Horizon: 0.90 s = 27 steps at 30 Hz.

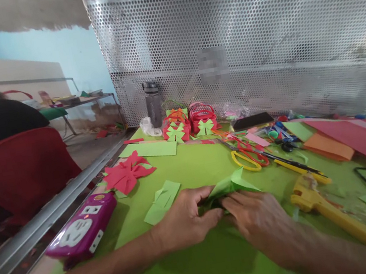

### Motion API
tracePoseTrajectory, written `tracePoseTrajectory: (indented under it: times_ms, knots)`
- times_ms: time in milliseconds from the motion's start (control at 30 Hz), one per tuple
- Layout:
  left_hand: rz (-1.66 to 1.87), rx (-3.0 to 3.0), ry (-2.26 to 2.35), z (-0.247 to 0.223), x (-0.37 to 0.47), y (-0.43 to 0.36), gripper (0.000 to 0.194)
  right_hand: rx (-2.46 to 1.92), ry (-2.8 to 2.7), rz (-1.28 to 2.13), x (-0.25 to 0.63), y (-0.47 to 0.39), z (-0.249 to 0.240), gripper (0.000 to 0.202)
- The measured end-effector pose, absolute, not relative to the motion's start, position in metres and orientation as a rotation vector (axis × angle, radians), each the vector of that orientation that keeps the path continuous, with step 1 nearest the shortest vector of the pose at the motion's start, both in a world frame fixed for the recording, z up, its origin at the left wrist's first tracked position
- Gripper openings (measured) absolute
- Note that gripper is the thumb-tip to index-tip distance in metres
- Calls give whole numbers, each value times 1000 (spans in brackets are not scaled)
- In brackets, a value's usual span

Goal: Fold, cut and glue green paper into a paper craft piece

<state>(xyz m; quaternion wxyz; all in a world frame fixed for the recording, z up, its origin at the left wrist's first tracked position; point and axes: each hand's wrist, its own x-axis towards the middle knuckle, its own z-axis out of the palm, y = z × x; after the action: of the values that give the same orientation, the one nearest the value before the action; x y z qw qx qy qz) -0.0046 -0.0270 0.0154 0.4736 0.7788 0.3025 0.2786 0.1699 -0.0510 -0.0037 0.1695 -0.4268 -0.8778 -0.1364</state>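
A folded piece of light green paper [232,184] is held between both hands over the green tabletop [205,265]. My left hand [190,216] pinches its left end between thumb and fingers. My right hand [257,216] presses against the paper's lower side, its fingers together; part of the paper is hidden behind the hands. Just behind my left hand lies a flat green paper piece [162,201]. A red paper flower [129,172] sits farther back on the left. To the right of my right hand rests a yellow glue gun [334,214].
A purple power strip [84,230] lies at the left edge. Scissors [247,161], a cutter [302,170] and pink sheets [356,137] are on the right. Farther back stand two red paper baskets [203,121] and a bottle [153,104]. A person sits on a red chair [22,170] at left.
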Motion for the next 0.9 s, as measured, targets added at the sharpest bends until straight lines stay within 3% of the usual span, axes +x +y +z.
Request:
tracePoseTrajectory:
  times_ms: [433,900]
  knots:
    - [758,1971,1136,20,-4,-28,8,-1188,-2682,-788,153,-60,5,19]
    - [751,1966,1358,21,-8,-22,17,-770,-2389,-871,151,-74,7,25]
